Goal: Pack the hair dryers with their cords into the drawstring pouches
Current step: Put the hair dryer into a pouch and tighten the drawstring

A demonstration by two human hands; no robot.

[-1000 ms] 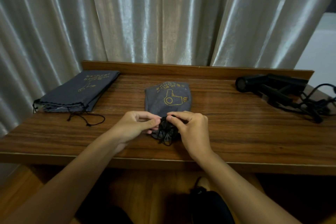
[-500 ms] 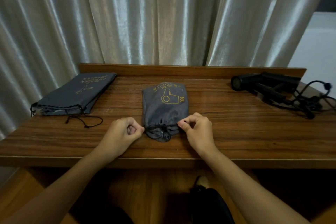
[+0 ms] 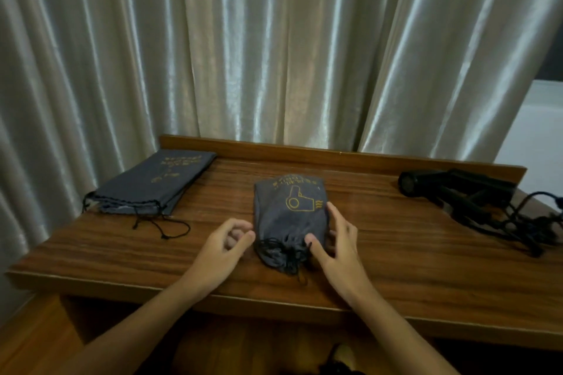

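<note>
1. The filled pouch [image 3: 291,219] lies between both hands, its cinched mouth [image 3: 285,253] toward the person.
2. The right hand [image 3: 335,245] touches its side, fingers spread, thumb at the mouth.
3. The left hand [image 3: 225,245] hovers beside it, loosely curled, holding nothing.
4. Flat pouches [image 3: 152,183] lie far left of the left hand.
5. Dryers [image 3: 457,190] with cords [image 3: 524,225] lie far right of the right hand.
</note>
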